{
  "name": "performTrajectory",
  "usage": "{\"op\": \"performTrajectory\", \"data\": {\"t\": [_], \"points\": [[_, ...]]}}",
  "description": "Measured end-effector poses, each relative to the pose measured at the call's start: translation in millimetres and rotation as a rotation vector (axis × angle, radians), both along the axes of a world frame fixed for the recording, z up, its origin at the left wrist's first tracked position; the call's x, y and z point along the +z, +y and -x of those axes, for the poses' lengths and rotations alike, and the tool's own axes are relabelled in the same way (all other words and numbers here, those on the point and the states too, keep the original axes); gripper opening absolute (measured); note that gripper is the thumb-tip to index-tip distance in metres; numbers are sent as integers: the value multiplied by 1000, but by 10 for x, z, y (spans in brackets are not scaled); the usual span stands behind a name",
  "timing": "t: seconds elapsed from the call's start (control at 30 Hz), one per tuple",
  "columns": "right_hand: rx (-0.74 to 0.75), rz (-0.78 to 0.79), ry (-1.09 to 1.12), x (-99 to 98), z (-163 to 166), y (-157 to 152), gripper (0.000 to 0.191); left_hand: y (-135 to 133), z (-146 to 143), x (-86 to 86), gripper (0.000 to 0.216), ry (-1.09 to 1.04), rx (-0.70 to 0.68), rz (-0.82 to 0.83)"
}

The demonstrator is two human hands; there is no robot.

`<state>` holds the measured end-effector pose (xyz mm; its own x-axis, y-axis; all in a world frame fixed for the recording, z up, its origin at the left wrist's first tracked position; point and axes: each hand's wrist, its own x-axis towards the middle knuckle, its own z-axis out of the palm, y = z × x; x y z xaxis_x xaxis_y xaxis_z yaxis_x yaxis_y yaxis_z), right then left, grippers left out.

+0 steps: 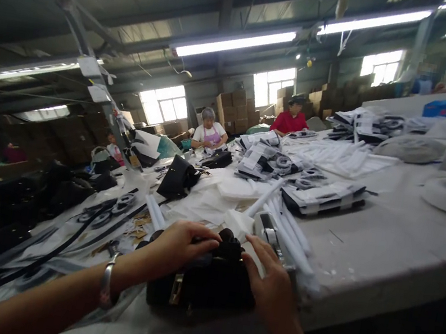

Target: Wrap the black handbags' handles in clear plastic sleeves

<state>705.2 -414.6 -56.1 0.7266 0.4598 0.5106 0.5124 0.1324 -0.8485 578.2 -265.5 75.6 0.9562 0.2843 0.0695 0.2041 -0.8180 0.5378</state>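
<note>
A small black handbag (pixel 203 286) with a gold clasp lies at the near edge of the grey worktable (pixel 389 246). My left hand (pixel 179 245), a silver bracelet on its wrist, rests on the bag's top left with fingers curled over it. My right hand (pixel 269 283) presses on the bag's right side, fingers together along its top. White paper-wrapped rolls (pixel 289 232) lie just beyond the bag.
Stacks of packaged straps and white sheets (pixel 320 197) cover the table's middle. Another black bag (pixel 178 177) stands further back. Black straps (pixel 79 234) lie at the left. Two seated people (pixel 211 131) work at the far end; cardboard boxes (pixel 232 109) are behind them.
</note>
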Motion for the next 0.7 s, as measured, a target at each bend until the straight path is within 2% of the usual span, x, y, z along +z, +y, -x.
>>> {"op": "performTrajectory", "data": {"t": [0.1, 0.17, 0.23, 0.37, 0.5, 0.7], "points": [[168, 69, -18, -36, -138, 84, 38, 38, -117, 44, 28, 6, 10, -104], [307, 55, -10, -21, -175, 132, 36, 37, -168, 69, 33, 27, 17, -155], [379, 26, 1, 1, -188, 166, 34, 25, -202, 100, 39, 49, -6, -192], [388, 20, 22, 12, -188, 205, 35, 12, -249, 173, 34, 110, -60, -279], [425, 28, 15, 6, -177, 206, 32, 60, -274, 234, 32, 165, -44, -347], [426, 102, -28, 35, -143, 145, 30, 129, -238, 217, 32, 148, -25, -257]]}}
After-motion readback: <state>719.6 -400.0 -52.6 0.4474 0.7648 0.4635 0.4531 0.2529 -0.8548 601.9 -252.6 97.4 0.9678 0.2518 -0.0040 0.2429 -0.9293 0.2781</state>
